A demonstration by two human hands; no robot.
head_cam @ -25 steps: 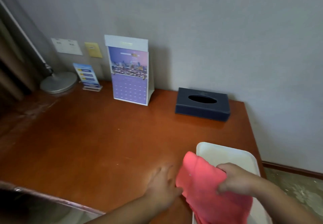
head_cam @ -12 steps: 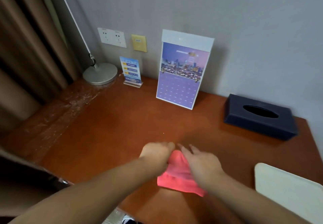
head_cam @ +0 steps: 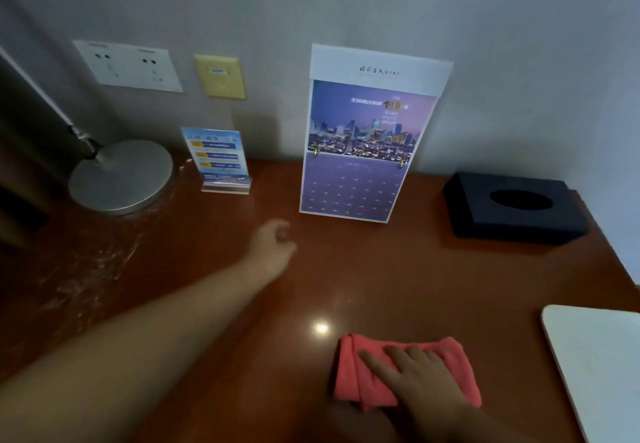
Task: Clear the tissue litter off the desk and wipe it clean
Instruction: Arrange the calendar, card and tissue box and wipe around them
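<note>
Right hand [head_cam: 420,378]: fingers flat, pressing folded pink cloth [head_cam: 360,371] onto worktop [head_cam: 398,269].
Left hand [head_cam: 273,245]: well ahead-left of right hand, fingers curled, blurred; contents cannot be told.
Risk: calendar [head_cam: 356,165] stands just beyond left hand; forward reach may topple it.
Risk: flat press only; cloth may bunch.

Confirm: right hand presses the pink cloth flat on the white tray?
No. The head view shows the right hand pressing the pink cloth flat on the desk, left of the white tray and apart from it.
</note>
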